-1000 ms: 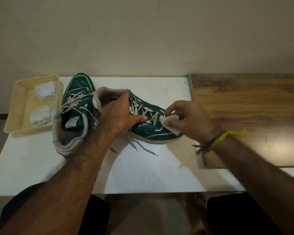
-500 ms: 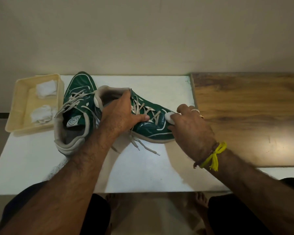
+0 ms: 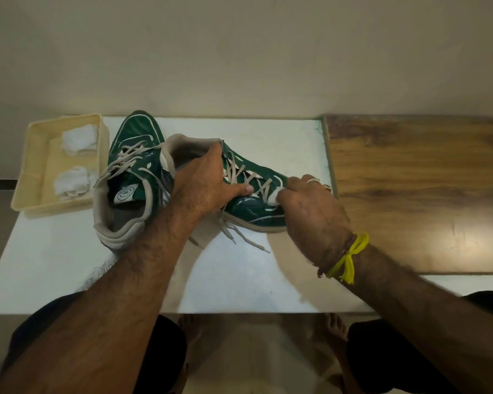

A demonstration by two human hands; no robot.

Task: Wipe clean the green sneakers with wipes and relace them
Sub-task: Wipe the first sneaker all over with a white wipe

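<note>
Two green sneakers with beige laces stand on the white table (image 3: 69, 265). The left sneaker (image 3: 131, 166) points away from me, its laces loose. The right sneaker (image 3: 254, 206) lies across the table with its toe to the right. My left hand (image 3: 205, 186) grips this sneaker at the collar and tongue, thumb stretched over the laces. My right hand (image 3: 310, 211) holds a white wipe (image 3: 274, 196) and presses it on the toe area. Loose lace ends (image 3: 248, 243) trail onto the table in front of the shoe.
A cream plastic tray (image 3: 34, 172) at the back left holds two crumpled white wipes (image 3: 74, 180). A wooden board (image 3: 424, 189) covers the table's right side. A wall runs close behind. My knees and bare feet show below the front edge.
My right hand has turned palm down and come onto the toe of the right sneaker, the wipe now bunched under its fingers. My left hand has kept its grip.
</note>
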